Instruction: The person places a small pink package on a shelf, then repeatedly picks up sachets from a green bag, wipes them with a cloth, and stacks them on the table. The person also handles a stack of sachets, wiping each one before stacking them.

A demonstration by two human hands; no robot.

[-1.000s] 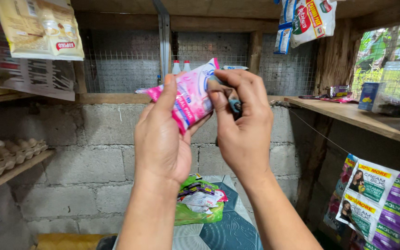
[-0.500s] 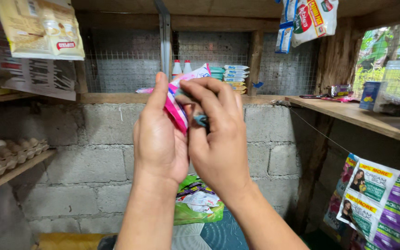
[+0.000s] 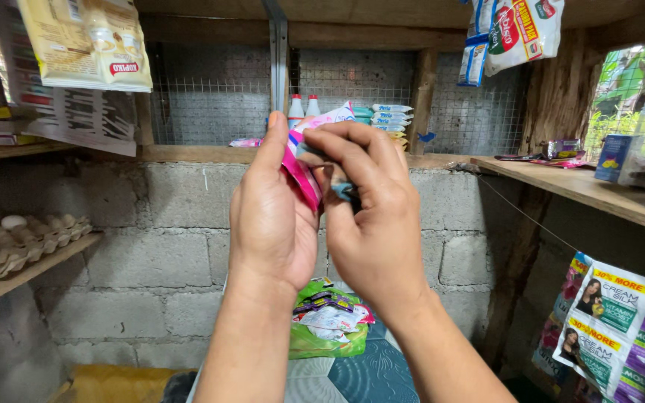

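Both hands are raised before the block wall, holding a pink sachet [image 3: 301, 173] between them. The left hand [image 3: 272, 224] has its grip closed along the sachet's left side, while the right hand [image 3: 371, 216] pinches its right edge. Below, near, a green bag [image 3: 322, 339] lies on the patterned bench [image 3: 367, 377].

grey block wall [image 3: 151, 246], wire mesh [image 3: 210, 104], wooden shelves [image 3: 584, 190].
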